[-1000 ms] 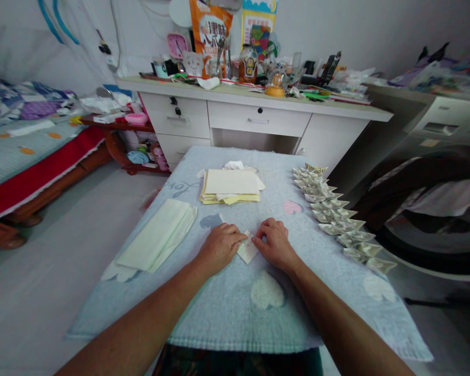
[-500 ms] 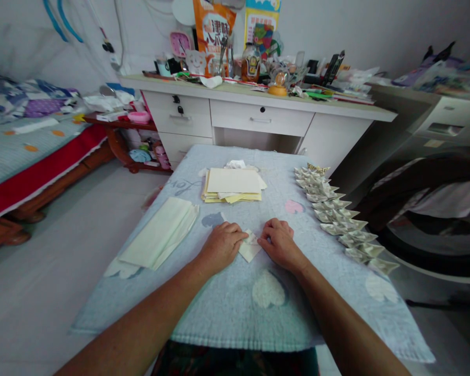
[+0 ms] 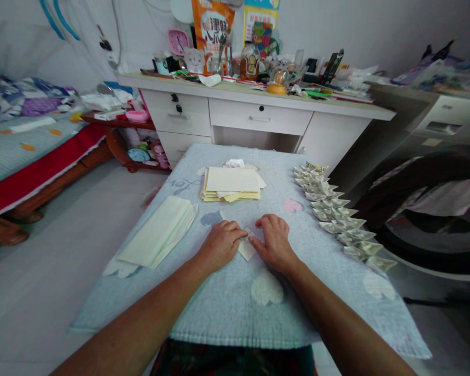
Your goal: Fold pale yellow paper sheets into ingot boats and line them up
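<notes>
A small folded piece of pale paper (image 3: 247, 250) lies flat on the blue cloth between my hands. My left hand (image 3: 224, 241) has its fingers together, with thumb and fingertips closed on the paper's left edge. My right hand (image 3: 274, 241) rests at the other side with thumb and index finger spread apart, the thumb touching the paper. Beyond them sits a stack of cream and yellow sheets (image 3: 233, 180). On the left lies a pile of long pale-green paper (image 3: 156, 232). Folded paper boats (image 3: 339, 214) stand in a nested row along the right side.
The cloth-covered table (image 3: 235, 313) ends just before my lap. A white desk (image 3: 258, 107) crowded with jars, bags and small items stands behind it. At the right is a washing machine (image 3: 434, 156); a bed (image 3: 31, 151) is at the left.
My right hand has opened, its thumb and index finger spreading apart, and the thumb has slid left over the paper. The left hand stays at its edge. The view shifts slightly.
</notes>
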### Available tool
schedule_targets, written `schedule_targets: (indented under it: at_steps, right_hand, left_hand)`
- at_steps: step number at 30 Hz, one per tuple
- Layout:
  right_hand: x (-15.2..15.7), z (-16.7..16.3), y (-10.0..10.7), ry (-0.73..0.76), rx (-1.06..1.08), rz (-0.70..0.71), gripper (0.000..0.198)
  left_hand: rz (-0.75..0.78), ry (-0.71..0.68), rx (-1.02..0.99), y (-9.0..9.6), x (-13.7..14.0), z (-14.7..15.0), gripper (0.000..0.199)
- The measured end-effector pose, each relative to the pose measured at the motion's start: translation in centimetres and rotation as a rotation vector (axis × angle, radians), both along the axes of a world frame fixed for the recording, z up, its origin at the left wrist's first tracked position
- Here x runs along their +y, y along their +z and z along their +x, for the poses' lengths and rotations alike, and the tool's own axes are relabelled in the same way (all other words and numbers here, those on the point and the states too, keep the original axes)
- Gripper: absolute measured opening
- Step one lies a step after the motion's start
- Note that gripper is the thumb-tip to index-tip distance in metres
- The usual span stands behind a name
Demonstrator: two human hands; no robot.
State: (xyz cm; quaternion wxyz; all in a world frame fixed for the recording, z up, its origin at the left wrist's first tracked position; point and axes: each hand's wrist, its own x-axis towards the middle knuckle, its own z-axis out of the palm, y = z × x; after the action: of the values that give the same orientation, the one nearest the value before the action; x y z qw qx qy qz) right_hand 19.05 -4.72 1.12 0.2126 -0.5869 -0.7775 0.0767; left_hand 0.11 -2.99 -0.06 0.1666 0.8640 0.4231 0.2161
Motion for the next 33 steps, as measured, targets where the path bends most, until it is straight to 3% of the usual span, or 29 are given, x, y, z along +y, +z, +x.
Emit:
schedule_targets:
  at_steps: [3,13,25,33]
  right_hand:
    - [0.0,-0.7,-0.3,-0.011,-0.06,0.009,0.045]
    - [0.3,-1.2,-0.5,-0.061,-0.123,-0.033,0.058]
    - [0.2,2.2,-0.6,-0.097,-0.164,-0.105,0.066]
    - [0.2,1.1,-0.4,-0.044,-0.092,0.006,0.066]
  left_hand:
    - [-0.002,0.005,-0.001,-0.1,-0.1,0.0,0.029]
    - [-0.019,0.112,0.035,0.1,-0.4,-0.2,0.028]
    - [-0.09,0.096,0.039,0.2,-0.1,-0.8,0.034]
    - [-0.067,0.089,0.03,0.3,-0.1,-0.8,0.033]
